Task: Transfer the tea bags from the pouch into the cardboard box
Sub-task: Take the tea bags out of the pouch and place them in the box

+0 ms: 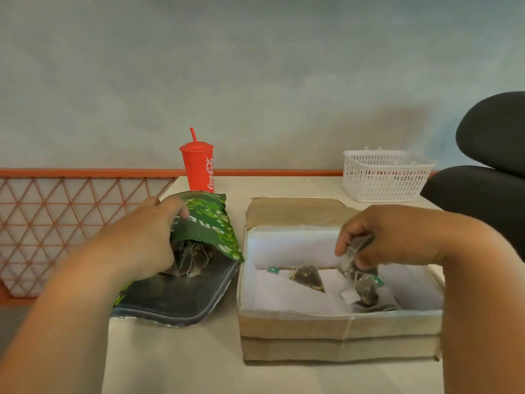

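On the pale table, a brown cardboard box lined with white paper is set just right of a glossy green pouch that is laid flat. 1 pyramid-shaped mesh tea bag is seen on the box floor with a small heap to its right, and more bags are bunched in the pouch mouth. The pouch's upper flap is gripped by the left hand, and another tea bag is pinched between the thumb and curled fingers of the right hand above the box.
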{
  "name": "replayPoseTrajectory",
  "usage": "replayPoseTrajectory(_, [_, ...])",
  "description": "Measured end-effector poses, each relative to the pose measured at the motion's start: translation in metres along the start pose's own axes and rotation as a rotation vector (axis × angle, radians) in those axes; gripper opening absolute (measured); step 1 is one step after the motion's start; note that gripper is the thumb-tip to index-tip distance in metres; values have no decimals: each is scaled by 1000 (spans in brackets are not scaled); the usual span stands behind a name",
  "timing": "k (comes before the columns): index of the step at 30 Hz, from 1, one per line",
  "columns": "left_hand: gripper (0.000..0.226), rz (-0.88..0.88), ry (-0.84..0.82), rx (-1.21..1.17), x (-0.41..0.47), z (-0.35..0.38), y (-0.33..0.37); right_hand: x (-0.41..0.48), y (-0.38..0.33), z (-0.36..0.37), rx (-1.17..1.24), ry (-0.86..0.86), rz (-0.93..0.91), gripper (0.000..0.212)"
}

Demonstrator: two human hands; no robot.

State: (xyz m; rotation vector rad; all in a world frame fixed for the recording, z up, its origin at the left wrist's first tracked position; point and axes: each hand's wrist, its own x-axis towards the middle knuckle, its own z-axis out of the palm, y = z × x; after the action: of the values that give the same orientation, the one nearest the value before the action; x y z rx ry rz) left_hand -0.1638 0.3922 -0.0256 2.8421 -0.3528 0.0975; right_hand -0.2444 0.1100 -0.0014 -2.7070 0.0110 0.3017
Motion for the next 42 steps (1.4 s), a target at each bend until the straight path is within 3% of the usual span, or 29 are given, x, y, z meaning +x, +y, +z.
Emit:
replayPoseTrajectory(6, [46,45,184,-72,4,0,-1,9,36,5,-13,-232,234,15])
replayPoseTrajectory(8, [42,67,245,-91,4,-2,-1,7,43,4,19,-268,276,3])
replayPoseTrajectory(11, [37,98,333,-117,5,-4,1,1,47,-3,69,-257,288,5])
replayPoseTrajectory(18, [29,174,571,-156,9,-4,0,-6,36,-10,-29,-39,203,12])
replayPoseTrajectory(22, [18,165,654,-226,11,-3,0,0,23,-7,66,183,53,9])
replayPoseTrajectory(25, [14,157,679,-227,12,-2,1,8,-3,2,47,249,-77,11])
replayPoseTrajectory(29, [12,134,675,-239,12,-1,2,20,-46,29,-43,135,-264,29])
replayPoseTrajectory(32, [11,124,667,-233,10,-2,3,32,-70,55,-101,1,-305,49])
replayPoseTrajectory(37, [10,130,681,-212,9,-4,2,41,-81,76,-151,31,-316,37])
replayPoseTrajectory(42, [11,141,669,-221,9,-5,0,43,-79,77,-150,55,-313,39])
